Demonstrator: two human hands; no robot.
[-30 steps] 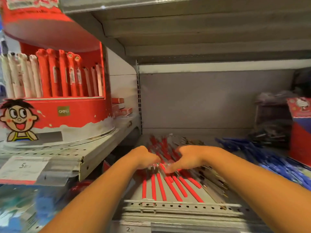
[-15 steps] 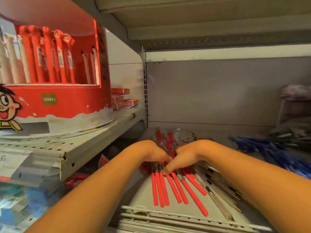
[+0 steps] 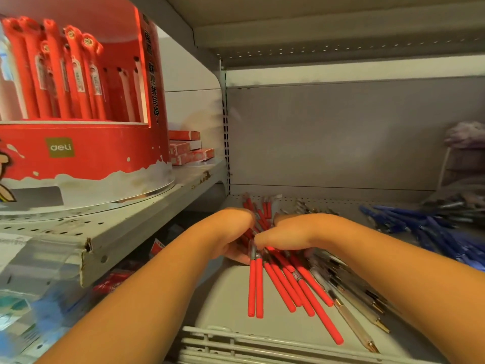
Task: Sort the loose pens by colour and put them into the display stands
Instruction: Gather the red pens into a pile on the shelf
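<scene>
Several loose red pens point(image 3: 283, 282) lie fanned on the lower grey shelf point(image 3: 223, 298), tips toward me. My left hand point(image 3: 231, 232) cups the bundle's upper ends from the left, fingers curled under them. From the right, my right hand point(image 3: 286, 232) closes over the same ends, its thumb on the pens. More red pens point(image 3: 262, 211) show behind the hands. A round red display stand point(image 3: 86, 153) with red and white pens upright in it stands on the upper left shelf.
Gold-and-clear pens point(image 3: 351, 311) lie beside the red ones under my right forearm. A heap of blue pens point(image 3: 420, 227) fills the right side. A wire fence point(image 3: 236, 342) guards the shelf's front edge. Small red boxes point(image 3: 189, 151) sit behind the stand.
Both hands have pulled together around the red pens, bunching them into a tighter bundle with two pens now side by side on the left. The view has moved closer and leftward.
</scene>
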